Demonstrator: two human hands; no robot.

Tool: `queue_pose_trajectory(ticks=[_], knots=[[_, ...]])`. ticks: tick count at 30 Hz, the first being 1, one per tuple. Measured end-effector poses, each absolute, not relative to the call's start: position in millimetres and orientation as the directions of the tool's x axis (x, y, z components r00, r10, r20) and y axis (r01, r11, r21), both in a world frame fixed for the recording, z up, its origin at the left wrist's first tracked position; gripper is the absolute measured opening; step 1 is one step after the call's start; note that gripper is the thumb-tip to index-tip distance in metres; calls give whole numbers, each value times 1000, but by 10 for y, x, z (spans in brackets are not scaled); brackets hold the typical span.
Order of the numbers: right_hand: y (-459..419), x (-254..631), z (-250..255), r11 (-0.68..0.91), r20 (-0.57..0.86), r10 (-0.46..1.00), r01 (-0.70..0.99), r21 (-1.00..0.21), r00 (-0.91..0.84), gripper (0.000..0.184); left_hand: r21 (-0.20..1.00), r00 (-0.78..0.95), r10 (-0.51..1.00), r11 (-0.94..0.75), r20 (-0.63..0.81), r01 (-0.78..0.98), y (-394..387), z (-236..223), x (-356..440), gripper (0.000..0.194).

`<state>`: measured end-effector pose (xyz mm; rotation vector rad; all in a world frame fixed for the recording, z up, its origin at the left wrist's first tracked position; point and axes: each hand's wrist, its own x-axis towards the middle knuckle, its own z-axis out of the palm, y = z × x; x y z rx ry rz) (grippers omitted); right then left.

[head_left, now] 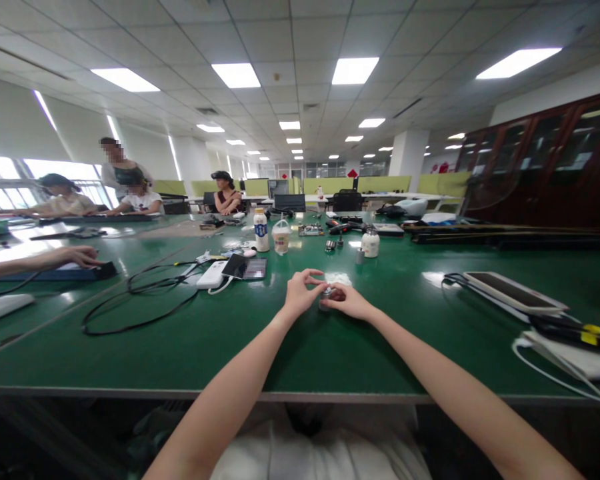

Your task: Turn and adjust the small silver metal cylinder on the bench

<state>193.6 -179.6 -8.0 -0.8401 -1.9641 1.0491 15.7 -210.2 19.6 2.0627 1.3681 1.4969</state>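
Handling small cylinder (325, 306) inside near edge of table (330, 363); right hand (354, 304) clamped on it, left hand's (300, 293) grip unclear; likely needs steadiness next.

Both arms (233, 385) stretch forward, left hand (300, 293) and right hand (353, 302) close together (fingers (311, 273) bent).

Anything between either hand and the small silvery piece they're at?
Nothing visible. The left hand and right hand meet right at the small silvery piece; the white item lies just beyond, not between.
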Motion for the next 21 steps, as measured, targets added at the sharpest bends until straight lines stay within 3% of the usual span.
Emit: queue_pose_trajectory(ticks=[10, 21], knots=[[-1784, 1935, -90, 441, 297, 805, 184, -878, -514, 46, 682, 105, 812, -545, 574, 487, -2143, 209, 209, 31], [-1803, 1925, -80, 436, 298, 808, 175, -883, -509, 46, 666, 36, 795, -531, 605, 523, -2151, 197, 202, 34]])
